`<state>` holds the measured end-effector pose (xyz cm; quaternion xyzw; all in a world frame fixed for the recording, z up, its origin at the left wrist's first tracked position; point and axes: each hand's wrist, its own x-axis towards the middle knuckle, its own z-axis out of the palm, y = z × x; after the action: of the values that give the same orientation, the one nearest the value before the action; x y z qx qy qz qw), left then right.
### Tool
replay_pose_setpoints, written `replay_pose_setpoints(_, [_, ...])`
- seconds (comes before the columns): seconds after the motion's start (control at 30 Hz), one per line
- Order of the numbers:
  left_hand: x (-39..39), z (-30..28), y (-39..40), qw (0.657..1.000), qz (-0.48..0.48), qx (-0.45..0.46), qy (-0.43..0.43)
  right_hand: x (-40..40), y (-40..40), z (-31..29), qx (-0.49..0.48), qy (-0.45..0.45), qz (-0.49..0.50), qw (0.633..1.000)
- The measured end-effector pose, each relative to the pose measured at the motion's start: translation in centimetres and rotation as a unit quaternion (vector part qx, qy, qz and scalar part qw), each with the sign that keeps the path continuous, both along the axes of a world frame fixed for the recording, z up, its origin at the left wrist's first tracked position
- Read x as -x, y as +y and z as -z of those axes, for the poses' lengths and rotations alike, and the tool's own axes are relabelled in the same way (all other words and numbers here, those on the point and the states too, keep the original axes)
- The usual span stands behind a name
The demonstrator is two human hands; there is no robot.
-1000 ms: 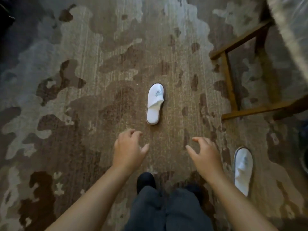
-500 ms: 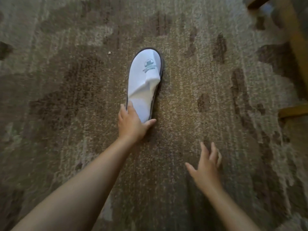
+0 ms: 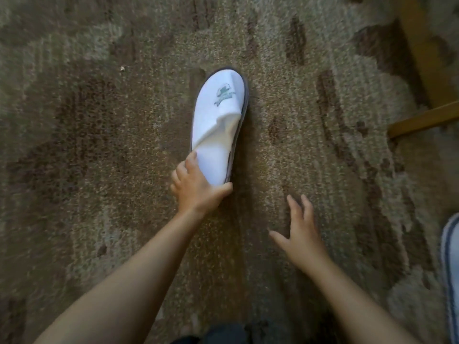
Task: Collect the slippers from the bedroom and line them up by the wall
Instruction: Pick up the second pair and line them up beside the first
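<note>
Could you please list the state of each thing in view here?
White slipper: on the carpet, heel end gripped, upper creased.
Left hand: closed around the slipper's heel.
Right hand: open, fingers spread, holding nothing.
Second slipper: on the carpet at the right edge, untouched, partly out of frame.

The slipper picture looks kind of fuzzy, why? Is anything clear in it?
Head view: the white slipper and the left hand gripping its heel are fairly sharp; the carpet smears toward the edges, and the second slipper at the right border is blurred and cut off. Lighting is dim and warm, without glare.
</note>
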<state>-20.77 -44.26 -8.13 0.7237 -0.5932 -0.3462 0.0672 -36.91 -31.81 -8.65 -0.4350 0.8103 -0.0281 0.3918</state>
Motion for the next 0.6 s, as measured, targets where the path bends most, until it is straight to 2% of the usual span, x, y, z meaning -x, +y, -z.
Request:
replay_pose_setpoints(0.07, [1.3,-0.8,2.8,0.996,0.076,-0.005,0.047,1.7,1.2,-1.3,0.039,-0.012,0.065,0.997])
replay_pose_setpoints(0.2, [5.0,-1.6,8.2,0.963,0.229,-0.060,0.129,6.9,6.3,-3.4,0.063,0.056,0.188,0.979])
replay_pose_setpoints(0.33, [9.9,-0.9,11.2,0.930,0.343,-0.070,0.114,11.4,12.8,-3.8,0.035,0.127,0.294,0.947])
replay_pose_setpoints(0.43, [12.9,0.1,12.6,0.911,0.393,-0.062,0.104,14.2,16.9,-3.1,-0.002,0.165,0.351,0.922])
replay_pose_setpoints(0.6, [17.3,0.1,14.4,0.907,0.408,-0.053,0.087,17.8,21.1,-0.9,-0.038,0.169,0.415,0.893])
